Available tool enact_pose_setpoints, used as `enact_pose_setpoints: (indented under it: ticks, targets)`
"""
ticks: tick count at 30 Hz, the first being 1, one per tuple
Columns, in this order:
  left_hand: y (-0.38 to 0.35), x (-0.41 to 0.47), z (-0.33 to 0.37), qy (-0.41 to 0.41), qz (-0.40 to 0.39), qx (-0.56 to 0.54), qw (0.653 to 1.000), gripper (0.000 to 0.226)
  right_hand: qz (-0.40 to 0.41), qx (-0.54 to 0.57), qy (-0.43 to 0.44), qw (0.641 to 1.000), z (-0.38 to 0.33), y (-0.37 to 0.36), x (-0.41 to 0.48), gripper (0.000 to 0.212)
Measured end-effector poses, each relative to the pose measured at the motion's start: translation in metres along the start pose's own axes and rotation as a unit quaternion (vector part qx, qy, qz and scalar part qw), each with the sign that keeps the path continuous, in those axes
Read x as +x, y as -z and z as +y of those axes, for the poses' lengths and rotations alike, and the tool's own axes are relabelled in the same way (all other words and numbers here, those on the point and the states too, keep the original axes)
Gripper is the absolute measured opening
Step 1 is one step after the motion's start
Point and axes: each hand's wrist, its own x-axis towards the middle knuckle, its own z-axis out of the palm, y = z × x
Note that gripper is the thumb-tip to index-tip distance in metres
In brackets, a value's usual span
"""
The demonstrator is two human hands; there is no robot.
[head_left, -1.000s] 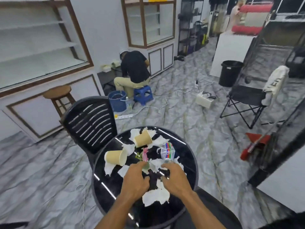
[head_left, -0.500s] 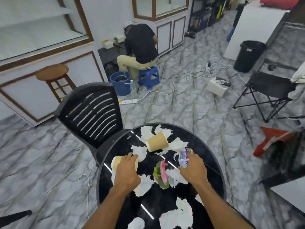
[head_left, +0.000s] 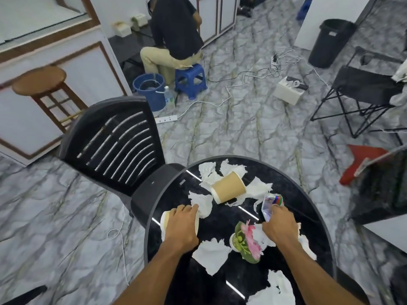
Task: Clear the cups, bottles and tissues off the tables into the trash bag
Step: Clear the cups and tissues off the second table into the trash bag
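Our left hand [head_left: 180, 227] grips cup [head_left: 164, 221] at tabletop [head_left: 293, 183] left edge. Our right hand [head_left: 279, 227] holds bottle [head_left: 272, 203] near right edge. Toward far edge, second cup [head_left: 228, 188] on side; tissues [head_left: 211, 256] scattered all across tabletop.

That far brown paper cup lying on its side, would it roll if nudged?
Probably: the paper cup lies on its side on the glossy table, so a nudge would likely roll it. No spill shows, so it seems empty, light and crushable. The tissues touching it may slow it.
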Motion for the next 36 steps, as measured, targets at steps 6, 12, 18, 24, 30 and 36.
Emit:
enact_pose_setpoints:
  ticks: [6, 12, 18, 24, 30, 36]
  targets:
    - [0.000, -0.001, -0.001, -0.012, 0.013, -0.011, 1.000, 0.085, 0.005, 0.035, -0.005, 0.999, 0.002, 0.000, -0.002, 0.038]
    - [0.012, -0.014, 0.010, -0.023, 0.058, -0.019, 0.998, 0.087, 0.052, 0.114, 0.002, 0.992, 0.001, 0.015, -0.022, 0.042]
    - [0.038, -0.032, 0.043, -0.052, 0.136, -0.031, 0.989, 0.094, 0.131, 0.194, 0.039, 0.971, 0.016, 0.053, -0.058, 0.034]
    - [0.058, -0.067, 0.146, -0.157, 0.248, -0.019, 0.956, 0.097, 0.215, 0.297, 0.078, 0.927, 0.081, 0.106, -0.126, 0.025]
    - [0.029, -0.155, 0.305, -0.285, 0.252, -0.042, 0.924, 0.089, 0.299, 0.299, 0.076, 0.903, 0.213, 0.153, -0.231, 0.021]
    - [-0.024, -0.272, 0.481, -0.429, 0.170, -0.128, 0.878, 0.086, 0.384, 0.270, -0.005, 0.883, 0.384, 0.193, -0.361, 0.016]
